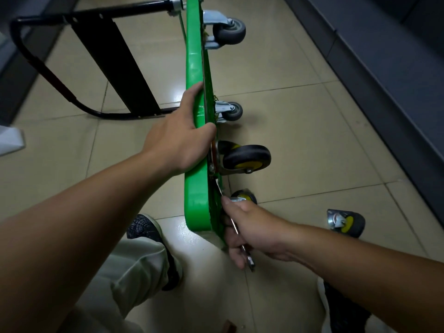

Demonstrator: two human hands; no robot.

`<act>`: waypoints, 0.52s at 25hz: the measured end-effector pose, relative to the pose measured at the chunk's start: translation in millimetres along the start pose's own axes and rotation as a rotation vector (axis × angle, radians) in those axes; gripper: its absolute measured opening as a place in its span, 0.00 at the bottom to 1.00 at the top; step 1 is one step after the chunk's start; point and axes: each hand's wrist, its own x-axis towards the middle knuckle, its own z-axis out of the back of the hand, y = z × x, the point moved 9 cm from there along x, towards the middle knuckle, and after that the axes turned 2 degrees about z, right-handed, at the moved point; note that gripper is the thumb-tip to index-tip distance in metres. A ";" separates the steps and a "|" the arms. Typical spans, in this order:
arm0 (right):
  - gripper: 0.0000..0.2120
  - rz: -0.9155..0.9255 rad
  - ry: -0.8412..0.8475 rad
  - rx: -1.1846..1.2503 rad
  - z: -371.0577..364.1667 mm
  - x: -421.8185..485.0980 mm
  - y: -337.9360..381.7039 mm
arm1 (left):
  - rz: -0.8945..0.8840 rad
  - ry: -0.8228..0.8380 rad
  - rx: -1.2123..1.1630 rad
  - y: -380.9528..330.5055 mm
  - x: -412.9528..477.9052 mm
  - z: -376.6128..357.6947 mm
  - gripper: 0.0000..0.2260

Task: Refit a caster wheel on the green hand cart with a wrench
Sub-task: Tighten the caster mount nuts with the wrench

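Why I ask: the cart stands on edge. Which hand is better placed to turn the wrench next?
The right hand: it grips the wrench at the underside of the green deck, near the yellow-hubbed caster. The left hand grips the deck's edge, steadying it.

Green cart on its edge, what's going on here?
A person has the green cart tipped on edge on the tiled floor. The left hand grips the deck's top edge. The right hand holds a wrench against the underside, near a mounted black-and-yellow caster. A loose caster lies on that floor.
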 end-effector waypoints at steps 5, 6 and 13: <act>0.20 -0.023 0.062 0.138 -9.4 -21.5 7.1 | 0.001 0.006 -0.002 -2.6 -1.0 -0.2 0.34; 0.20 -0.042 0.040 0.155 -12.8 -27.3 0.1 | -0.004 0.013 -0.012 -2.9 -0.8 -1.0 0.34; 0.13 0.305 -0.160 -0.697 37.8 -13.8 -32.3 | -0.010 0.024 -0.015 -1.0 2.4 -5.3 0.35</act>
